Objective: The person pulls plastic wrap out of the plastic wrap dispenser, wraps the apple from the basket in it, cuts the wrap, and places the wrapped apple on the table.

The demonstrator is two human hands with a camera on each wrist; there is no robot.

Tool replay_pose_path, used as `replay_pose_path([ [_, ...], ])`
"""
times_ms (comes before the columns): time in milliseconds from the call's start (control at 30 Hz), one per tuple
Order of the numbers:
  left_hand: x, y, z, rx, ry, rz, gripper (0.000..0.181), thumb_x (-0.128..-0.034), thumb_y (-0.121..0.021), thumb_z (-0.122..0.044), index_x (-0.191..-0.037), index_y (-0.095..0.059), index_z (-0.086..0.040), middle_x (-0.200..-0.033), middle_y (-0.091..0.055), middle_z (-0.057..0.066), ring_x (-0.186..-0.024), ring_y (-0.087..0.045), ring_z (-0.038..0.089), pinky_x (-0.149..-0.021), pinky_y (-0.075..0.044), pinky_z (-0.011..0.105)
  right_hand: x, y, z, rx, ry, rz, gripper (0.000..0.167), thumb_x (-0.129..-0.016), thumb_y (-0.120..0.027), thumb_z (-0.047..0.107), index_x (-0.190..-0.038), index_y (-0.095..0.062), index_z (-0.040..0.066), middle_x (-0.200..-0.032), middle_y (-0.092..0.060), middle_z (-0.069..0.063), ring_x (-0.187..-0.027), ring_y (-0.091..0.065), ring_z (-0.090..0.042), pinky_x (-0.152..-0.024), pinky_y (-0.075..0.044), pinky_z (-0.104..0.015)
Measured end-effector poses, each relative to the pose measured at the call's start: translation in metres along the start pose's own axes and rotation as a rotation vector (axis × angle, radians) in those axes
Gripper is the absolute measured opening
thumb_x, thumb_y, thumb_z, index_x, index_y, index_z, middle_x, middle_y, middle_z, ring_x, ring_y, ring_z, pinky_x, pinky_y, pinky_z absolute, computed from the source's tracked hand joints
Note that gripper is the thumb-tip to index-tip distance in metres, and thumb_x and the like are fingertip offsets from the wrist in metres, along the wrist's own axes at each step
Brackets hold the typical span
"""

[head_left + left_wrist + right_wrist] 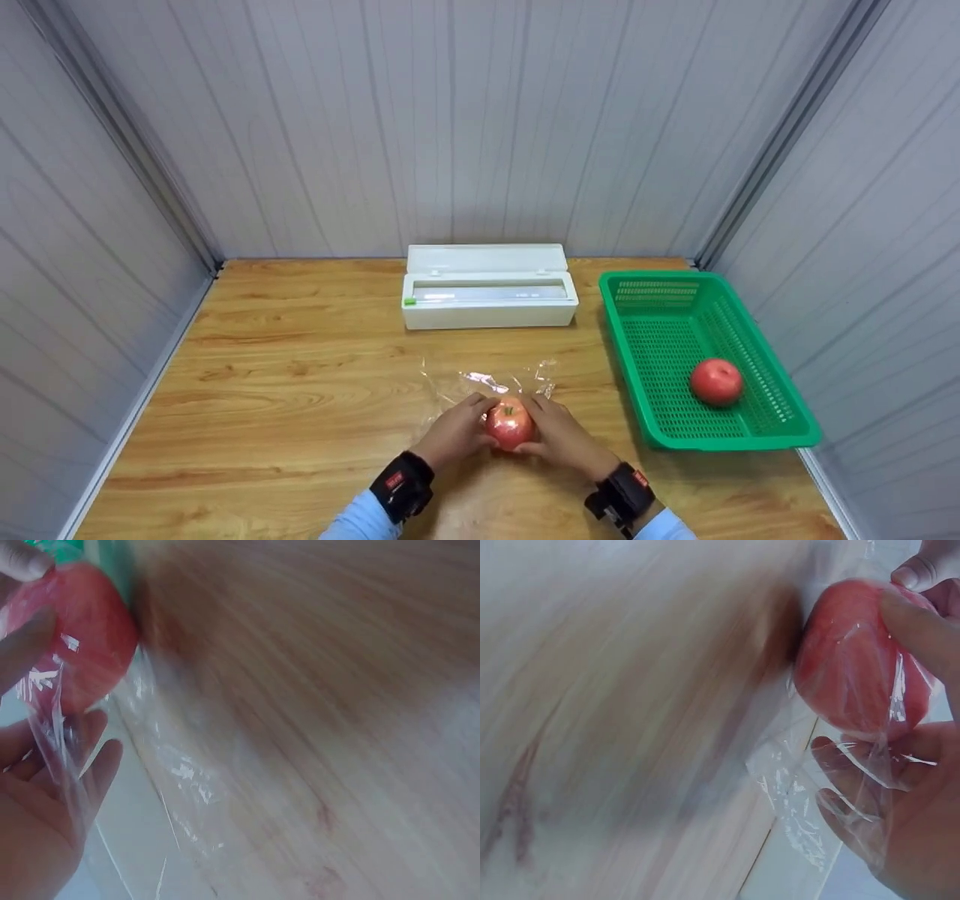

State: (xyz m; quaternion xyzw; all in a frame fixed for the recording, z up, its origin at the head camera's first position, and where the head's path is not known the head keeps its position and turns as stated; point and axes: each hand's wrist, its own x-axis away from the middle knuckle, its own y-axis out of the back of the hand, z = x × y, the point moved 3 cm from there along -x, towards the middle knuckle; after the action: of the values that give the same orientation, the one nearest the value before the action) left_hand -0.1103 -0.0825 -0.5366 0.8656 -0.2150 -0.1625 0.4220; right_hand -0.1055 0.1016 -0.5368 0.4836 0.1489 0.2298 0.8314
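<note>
Both left hand [456, 433] and right hand [564, 436] clasp one apple [511, 427] covered with clear film [484, 381].

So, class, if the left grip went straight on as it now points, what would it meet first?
The left grip would meet the apple it is touching; past that, probably the right grip, though depth is unclear.

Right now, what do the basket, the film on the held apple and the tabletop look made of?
Basket: likely moulded plastic, satin; even green, lattice holes.
Film: thin clear plastic, glossy; it creases, glints and shows the apple through.
Tabletop: wood-look, low sheen; brown grain and knots, but solid wood or laminate I can't tell.
</note>
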Motion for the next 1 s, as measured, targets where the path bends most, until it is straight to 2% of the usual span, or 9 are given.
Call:
replay_pose_path([
  [167, -0.002, 0.006, 0.002, 0.023, 0.022, 0.068, 0.063, -0.0735, -0.076, -0.030, -0.129, -0.054, -0.009, -0.116, -0.059, 0.006, -0.105, -0.059, 0.022, -0.094, -0.049, 0.037, -0.002, 0.005, 0.002, -0.065, -0.031, 0.070, 0.088, -0.077, -0.070, 0.041, -0.146, -0.026, 0.010, -0.140, -0.045, -0.014, -0.127, -0.044, -0.030, -0.106, -0.037, -0.049],
  [233, -0.003, 0.008, 0.004, 0.061, 0.041, 0.096, 0.068, -0.0746, -0.076, -0.030, -0.134, -0.049, -0.009, -0.125, -0.057, 0.010, -0.111, -0.058, 0.024, -0.097, -0.047, 0.039, -0.003, 0.007, 0.002, -0.085, -0.041, 0.078, 0.089, -0.078, -0.070, 0.042, -0.147, -0.024, 0.011, -0.140, -0.045, -0.015, -0.128, -0.045, -0.030, -0.106, -0.037, -0.048],
  [367, -0.006, 0.007, 0.008, 0.168, 0.077, 0.136, 0.077, -0.0769, -0.074, -0.026, -0.143, -0.036, -0.014, -0.126, -0.058, 0.011, -0.113, -0.058, 0.022, -0.097, -0.047, 0.038, -0.003, 0.009, 0.001, -0.094, -0.040, 0.087, 0.088, -0.079, -0.069, 0.043, -0.146, -0.022, 0.011, -0.135, -0.050, -0.015, -0.122, -0.050, -0.029, -0.103, -0.041, -0.046],
  [433, -0.008, 0.006, 0.010, 0.200, 0.078, 0.149, 0.073, -0.0777, -0.074, -0.024, -0.140, -0.038, -0.015, -0.122, -0.060, 0.008, -0.111, -0.059, 0.020, -0.095, -0.048, 0.036, -0.002, 0.009, 0.000, -0.108, -0.032, 0.100, 0.084, -0.080, -0.068, 0.042, -0.145, -0.025, 0.010, -0.134, -0.052, -0.013, -0.121, -0.051, -0.027, -0.102, -0.042, -0.045],
  [600, -0.013, 0.004, 0.012, 0.184, 0.042, 0.157, 0.052, -0.0796, -0.072, -0.026, -0.126, -0.054, -0.011, -0.119, -0.062, 0.005, -0.108, -0.059, 0.019, -0.095, -0.048, 0.035, -0.001, 0.010, 0.000, -0.135, -0.016, 0.118, 0.071, -0.083, -0.064, 0.042, -0.141, -0.034, 0.014, -0.140, -0.045, -0.010, -0.127, -0.046, -0.026, -0.105, -0.039, -0.044],
  [667, -0.015, 0.004, 0.012, 0.187, 0.045, 0.162, 0.050, -0.0807, -0.071, -0.027, -0.126, -0.055, -0.010, -0.117, -0.063, 0.005, -0.106, -0.060, 0.019, -0.093, -0.049, 0.034, 0.000, 0.011, 0.000, -0.109, -0.022, 0.107, 0.072, -0.083, -0.063, 0.045, -0.141, -0.035, 0.015, -0.143, -0.040, -0.011, -0.130, -0.042, -0.029, -0.106, -0.038, -0.047],
  [833, -0.019, 0.005, 0.014, 0.210, 0.068, 0.181, 0.048, -0.0837, -0.067, -0.030, -0.126, -0.055, -0.010, -0.113, -0.065, 0.005, -0.102, -0.061, 0.017, -0.090, -0.050, 0.031, 0.001, 0.016, 0.004, -0.001, -0.006, 0.049, 0.082, -0.078, -0.067, 0.048, -0.143, -0.033, 0.011, -0.147, -0.033, -0.016, -0.133, -0.035, -0.035, -0.107, -0.032, -0.055],
  [1000, -0.020, 0.005, 0.018, 0.215, 0.070, 0.160, 0.050, -0.0868, -0.063, -0.035, -0.128, -0.055, -0.008, -0.118, -0.064, 0.008, -0.107, -0.060, 0.020, -0.093, -0.049, 0.035, -0.001, 0.013, 0.005, 0.106, 0.054, -0.003, 0.086, -0.073, -0.075, 0.040, -0.141, -0.032, 0.008, -0.141, -0.042, -0.013, -0.129, -0.041, -0.029, -0.108, -0.033, -0.051],
])
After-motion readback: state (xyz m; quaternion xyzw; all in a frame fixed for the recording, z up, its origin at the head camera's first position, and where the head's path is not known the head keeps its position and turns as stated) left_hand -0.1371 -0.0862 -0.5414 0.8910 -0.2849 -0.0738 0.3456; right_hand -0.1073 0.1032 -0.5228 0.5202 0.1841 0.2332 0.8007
